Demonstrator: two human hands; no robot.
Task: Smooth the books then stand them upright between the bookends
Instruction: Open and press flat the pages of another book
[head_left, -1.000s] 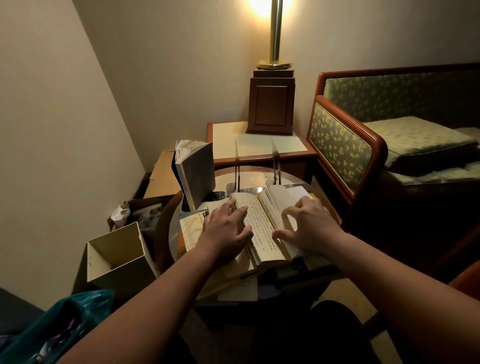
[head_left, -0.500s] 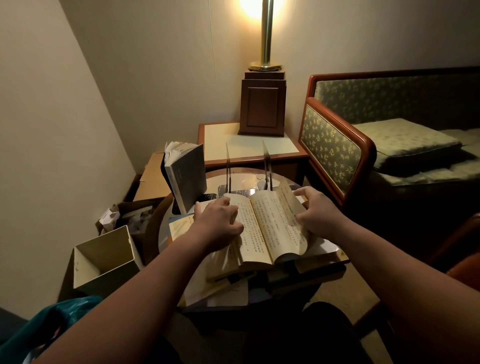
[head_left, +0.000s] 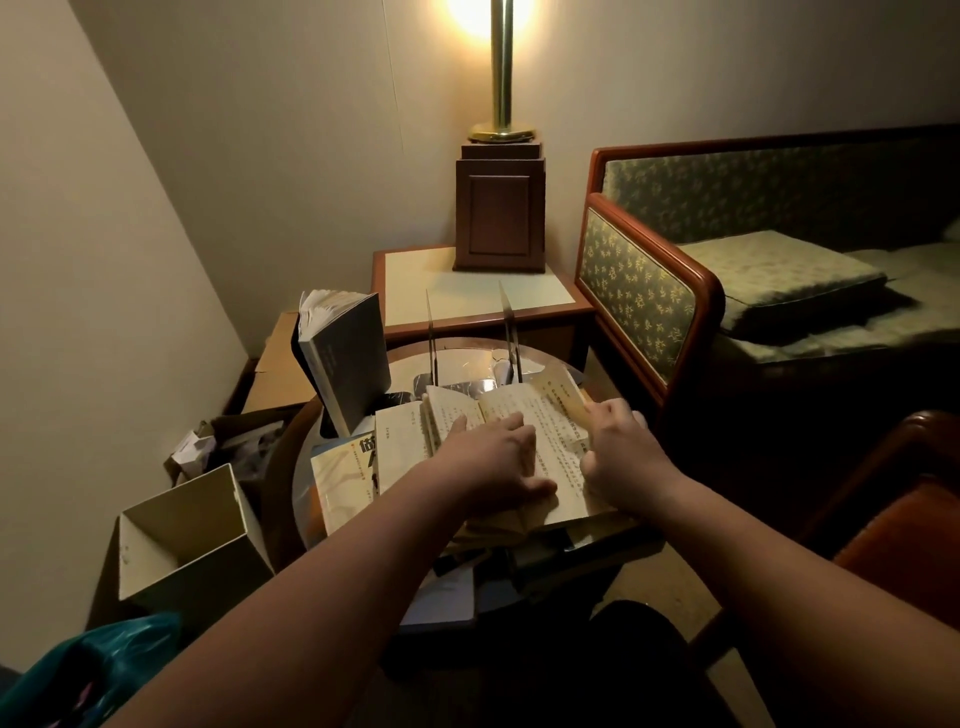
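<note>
The left hand (head_left: 488, 457) is lying flat, its straight fingers pressing on the open book (head_left: 545, 431), which is resting atop a pile on the round table (head_left: 467, 358) just before the two clear bookends (head_left: 510, 332), while the right hand (head_left: 621, 449) is curling its fingers at a lifted right-hand leaf, pinching or not I cannot tell

Grey-covered book (head_left: 347, 358), yellowed open book (head_left: 524, 431), green floral sofa (head_left: 644, 291), brass lamp (head_left: 503, 67).
</note>
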